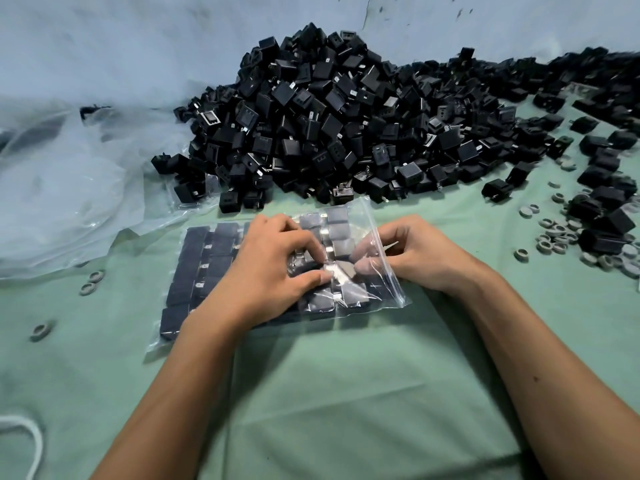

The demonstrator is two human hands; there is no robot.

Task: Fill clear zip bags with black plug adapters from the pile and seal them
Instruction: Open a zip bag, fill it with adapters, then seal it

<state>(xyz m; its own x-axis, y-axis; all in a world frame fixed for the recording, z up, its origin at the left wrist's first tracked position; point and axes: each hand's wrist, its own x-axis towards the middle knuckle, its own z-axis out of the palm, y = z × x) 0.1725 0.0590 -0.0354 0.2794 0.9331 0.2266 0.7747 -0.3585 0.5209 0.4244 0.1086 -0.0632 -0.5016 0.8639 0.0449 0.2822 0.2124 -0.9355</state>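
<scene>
A left hand (273,261) presses a clear zip bag (374,289) of black adapters while the right hand (412,252) pinches its open edge, beside the pile (329,116) on the green tabletop (346,393).

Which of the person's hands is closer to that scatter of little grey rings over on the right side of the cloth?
Right. The right hand sits at the bag's open end, on the side of the grey rings; the left hand rests on the zip bag, farther off.

A zip bag (277,271) is laid flat on the cloth (329,393) near the person, and rows of adapters (207,258) are packed in it. The left hand (273,261) is rested on the bag, and the right hand (412,252) is placed at its right edge. Behind the bag the pile (346,126) is heaped. Plastic sheets (62,188) are spread on the left, and small rings (561,237) are scattered on the right.
</scene>
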